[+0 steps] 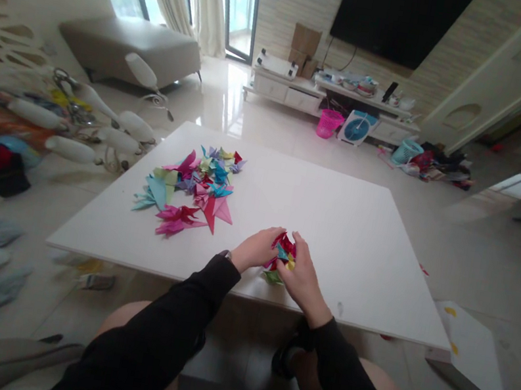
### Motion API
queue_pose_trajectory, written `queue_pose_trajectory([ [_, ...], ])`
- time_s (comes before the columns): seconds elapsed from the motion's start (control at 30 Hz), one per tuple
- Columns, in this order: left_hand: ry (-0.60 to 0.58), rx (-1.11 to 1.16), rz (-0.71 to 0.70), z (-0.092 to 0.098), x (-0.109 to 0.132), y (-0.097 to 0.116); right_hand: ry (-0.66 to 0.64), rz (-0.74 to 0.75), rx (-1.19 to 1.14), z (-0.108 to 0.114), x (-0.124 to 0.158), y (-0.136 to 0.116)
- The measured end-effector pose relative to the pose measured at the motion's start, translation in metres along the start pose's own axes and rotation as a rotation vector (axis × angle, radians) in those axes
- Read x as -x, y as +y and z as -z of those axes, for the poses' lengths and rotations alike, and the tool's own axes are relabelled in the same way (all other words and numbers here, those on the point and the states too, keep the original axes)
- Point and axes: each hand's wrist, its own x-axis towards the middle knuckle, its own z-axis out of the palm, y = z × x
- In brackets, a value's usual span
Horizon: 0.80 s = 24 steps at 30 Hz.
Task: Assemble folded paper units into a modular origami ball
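Observation:
Close to the near edge of the white table (327,213), my left hand (257,248) and my right hand (303,277) curl around a small bunch of folded coloured papers (283,252). Red, blue, yellow and green show between the fingers, with a green piece below. My hands hide much of the bunch, so its exact shape is unclear. A loose pile of origami paper cranes (202,182) in pink, blue, green, red and purple lies on the table, left of my hands.
White lamp shades (71,150) stand beside the table's left side. A white box (469,350) lies on the floor at right. Beyond the table are a pink basket (329,124), a box fan (357,129), a low white cabinet (301,99) and a grey bench (132,50).

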Motion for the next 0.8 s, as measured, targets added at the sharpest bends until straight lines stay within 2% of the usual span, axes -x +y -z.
queue_pose_trajectory([
  [0.1, 0.054, 0.068, -0.026, -0.001, -0.001, 0.004, -0.079, 0.050, -0.069, -0.023, 0.000, -0.003],
  [0.23, 0.127, 0.150, -0.035, 0.003, -0.005, 0.005, -0.130, 0.058, -0.081, -0.032, -0.011, -0.013],
  [0.37, 0.213, 0.186, -0.012, 0.005, -0.011, -0.007, -0.109, 0.094, -0.043, -0.037, -0.023, -0.014],
  [0.47, 0.276, 0.103, 0.044, 0.010, -0.014, -0.022, -0.084, 0.161, 0.013, -0.039, -0.028, -0.010],
  [0.6, 0.380, -0.022, 0.262, 0.033, -0.012, -0.045, 0.019, 0.114, 0.060, -0.039, -0.032, -0.002],
  [0.73, 0.462, 0.010, 0.555, 0.064, -0.012, -0.068, 0.139, 0.025, 0.048, -0.037, -0.037, 0.004],
  [0.8, 0.480, -0.012, 0.645, 0.077, -0.016, -0.079, 0.163, -0.013, 0.027, -0.033, -0.038, 0.004],
])
